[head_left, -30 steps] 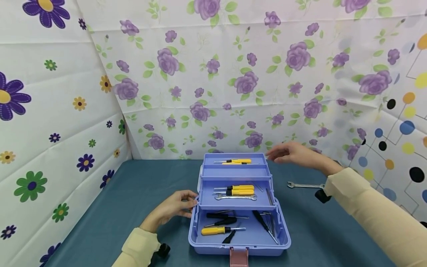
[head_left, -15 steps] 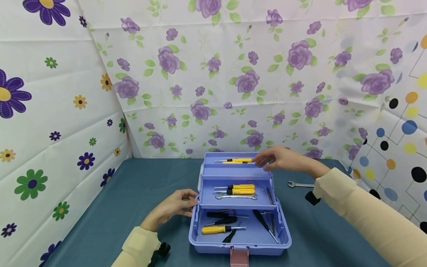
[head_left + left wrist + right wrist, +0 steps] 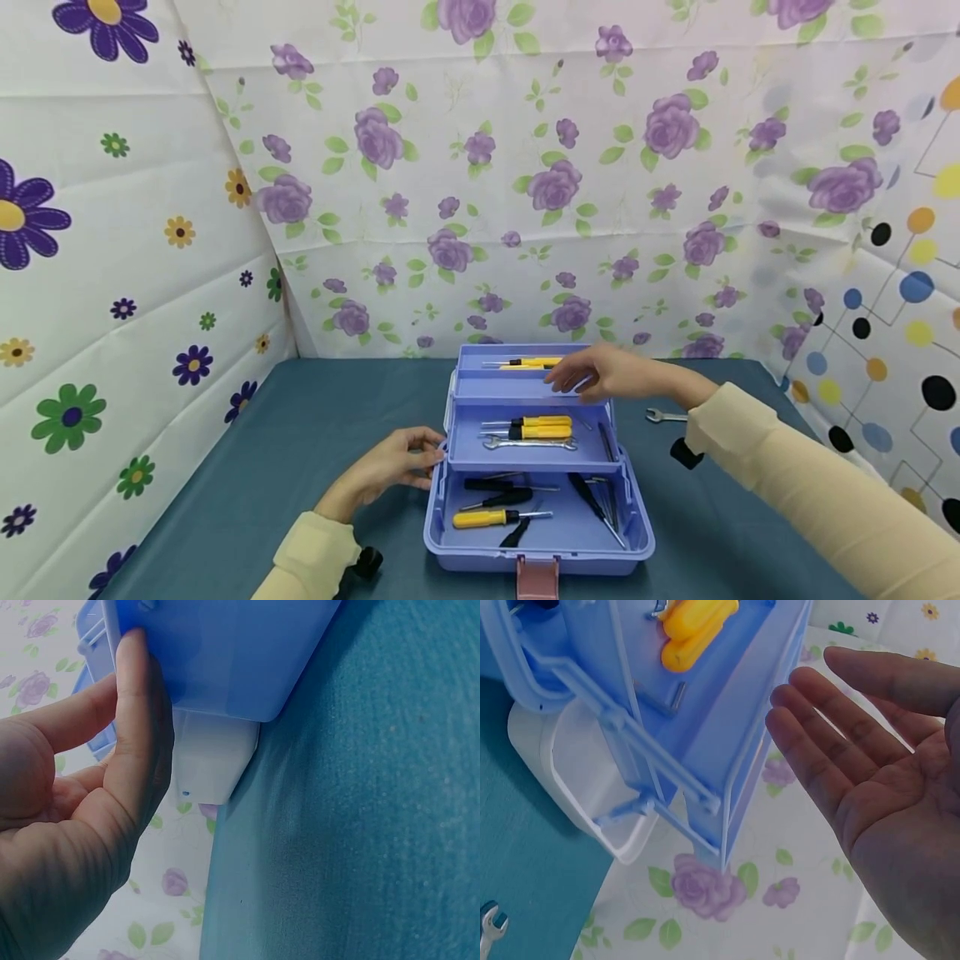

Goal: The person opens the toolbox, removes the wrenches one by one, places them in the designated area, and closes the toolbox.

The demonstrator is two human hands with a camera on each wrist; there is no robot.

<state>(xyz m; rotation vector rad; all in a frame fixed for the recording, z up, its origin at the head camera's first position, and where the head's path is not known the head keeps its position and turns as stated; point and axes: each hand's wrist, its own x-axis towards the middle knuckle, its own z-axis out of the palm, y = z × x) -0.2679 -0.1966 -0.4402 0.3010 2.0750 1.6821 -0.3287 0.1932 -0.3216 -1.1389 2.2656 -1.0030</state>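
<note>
A blue-violet toolbox [image 3: 540,562] stands unfolded, with its tiers stepped toward the back. My left hand [image 3: 401,458] rests against its left side; in the left wrist view the straight fingers [image 3: 135,712] touch the blue wall. Over the upper tiers hovers my right hand [image 3: 600,372], holding nothing, its fingers loosely extended in the right wrist view. The middle tray [image 3: 459,450] bears yellow screwdrivers [image 3: 543,432] and a wrench [image 3: 528,443]. More yellow screwdrivers [image 3: 528,362] lie in the top tray, partly hidden by the right hand. Below, the base holds a yellow screwdriver [image 3: 480,518] and black-handled tools [image 3: 510,497].
Another wrench [image 3: 663,416] lies on the teal tablecloth [image 3: 360,392] right of the box, partly covered by the right sleeve. A pink latch [image 3: 537,577] hangs at the box's front. Behind it shows the white lid [image 3: 570,772]. Patterned cloth walls surround the table.
My right hand has moved left and slightly down, from beside the toolbox's top right corner to above its upper tiers. My left hand has stayed at the left side.
</note>
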